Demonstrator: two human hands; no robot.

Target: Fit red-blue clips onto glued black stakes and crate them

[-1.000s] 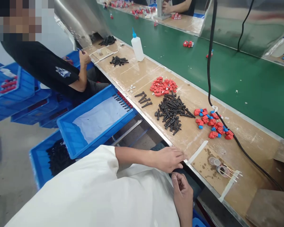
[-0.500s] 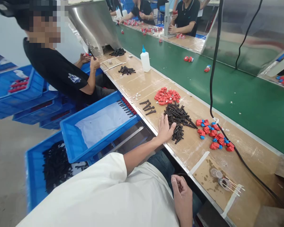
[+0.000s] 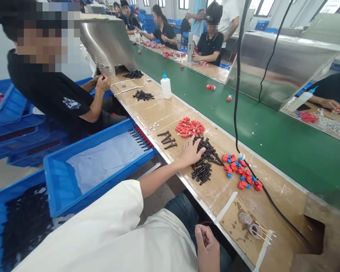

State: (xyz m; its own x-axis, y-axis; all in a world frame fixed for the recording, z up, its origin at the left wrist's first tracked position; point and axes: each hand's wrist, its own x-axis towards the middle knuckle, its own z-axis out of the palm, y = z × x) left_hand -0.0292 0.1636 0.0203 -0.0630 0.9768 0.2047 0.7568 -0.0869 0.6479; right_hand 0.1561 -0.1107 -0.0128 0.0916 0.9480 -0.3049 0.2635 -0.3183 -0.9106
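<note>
My left hand (image 3: 190, 152) lies with fingers spread at the left edge of a pile of black plastic stick-like parts (image 3: 212, 151). Its fingertips reach towards a heap of small red plastic pieces (image 3: 189, 127) just beyond. Nearer the table edge, a smaller clump of black stick parts (image 3: 201, 172) sits below the hand. Low over my lap, my right hand (image 3: 207, 245) is closed, its thumb and fingers pressed together. What is in it, if anything, is hidden. Several loose black parts (image 3: 167, 139) lie left of my left hand.
Red-and-blue assembled pieces (image 3: 242, 172) lie to the right beside a hanging black cable (image 3: 238, 94). Small cups with sticks (image 3: 255, 230) stand nearer. A white bottle (image 3: 166, 87), a green conveyor (image 3: 192, 81) and a blue tray (image 3: 59, 206) surround the worktop. A co-worker (image 3: 53, 90) sits left.
The view has tilted up. My left hand has moved a little farther across the table, towards the red heap, fingers spread wider. My right hand stays closed over my lap.
</note>
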